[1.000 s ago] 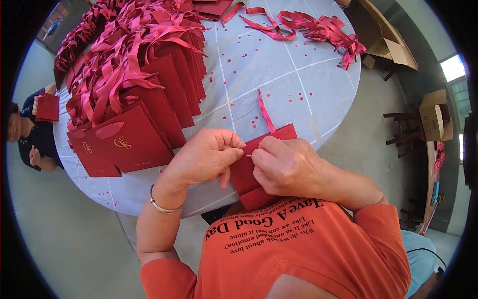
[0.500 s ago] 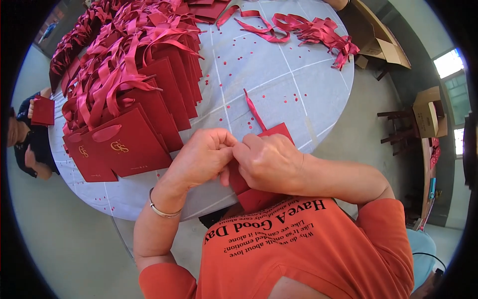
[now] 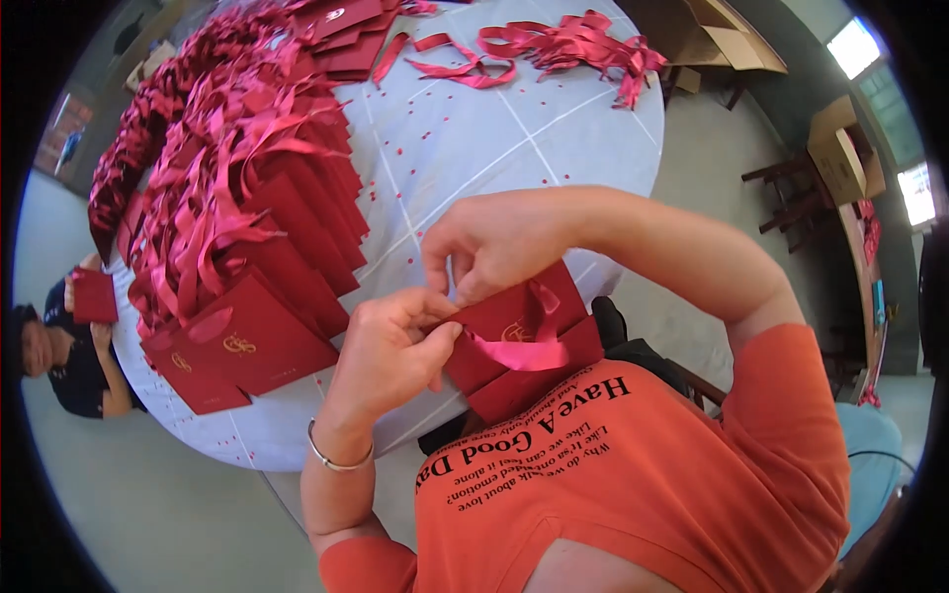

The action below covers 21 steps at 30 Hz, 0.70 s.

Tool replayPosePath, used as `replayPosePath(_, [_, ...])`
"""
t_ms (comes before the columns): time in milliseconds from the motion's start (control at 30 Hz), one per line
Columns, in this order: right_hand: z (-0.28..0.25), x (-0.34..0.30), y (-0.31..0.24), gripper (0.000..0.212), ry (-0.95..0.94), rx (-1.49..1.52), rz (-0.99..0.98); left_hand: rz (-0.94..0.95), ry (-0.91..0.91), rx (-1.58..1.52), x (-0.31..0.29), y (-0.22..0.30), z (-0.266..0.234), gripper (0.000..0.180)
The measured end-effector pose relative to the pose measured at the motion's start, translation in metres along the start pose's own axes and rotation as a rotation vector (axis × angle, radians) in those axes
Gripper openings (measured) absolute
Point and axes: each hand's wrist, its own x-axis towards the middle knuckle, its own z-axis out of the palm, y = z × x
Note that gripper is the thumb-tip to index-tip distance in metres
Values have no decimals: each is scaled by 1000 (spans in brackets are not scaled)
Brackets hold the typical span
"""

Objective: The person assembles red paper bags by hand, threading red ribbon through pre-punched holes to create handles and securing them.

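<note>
A small red paper gift bag (image 3: 484, 321) with gold print lies tilted at the table's near edge, against my shirt. A loop of pink satin ribbon (image 3: 519, 355) hangs across its face. My left hand (image 3: 390, 346), with a bangle on the wrist, pinches with thumb and forefinger at the bag's left edge, where the ribbon starts. Just above, my right hand (image 3: 494, 242) reaches over the bag from the right, its fingers curled together at the same edge. Whatever sits between the right fingertips is hidden.
Rows of finished-looking red bags with ribbon handles (image 3: 247, 336) fill the table's left side. Loose ribbons (image 3: 573, 44) lie at the far side, and red dots are scattered on the white tablecloth (image 3: 534, 128). Another person (image 3: 74, 346) holds a red bag at left. Cardboard boxes (image 3: 840, 153) stand at right.
The bag has turned so its printed face and ribbon loop show. My right hand has moved up and over the bag's edge; my left has shifted slightly down. The whole view has swung.
</note>
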Motion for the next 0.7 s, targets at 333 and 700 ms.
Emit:
replayPosePath(333, [-3,35,17,18,-453,359,279,7,114,-27,-3,1,8,20])
replayPosePath(700, [7,28,4,35,12,263,358,36,53,-42,-2,-1,5,22])
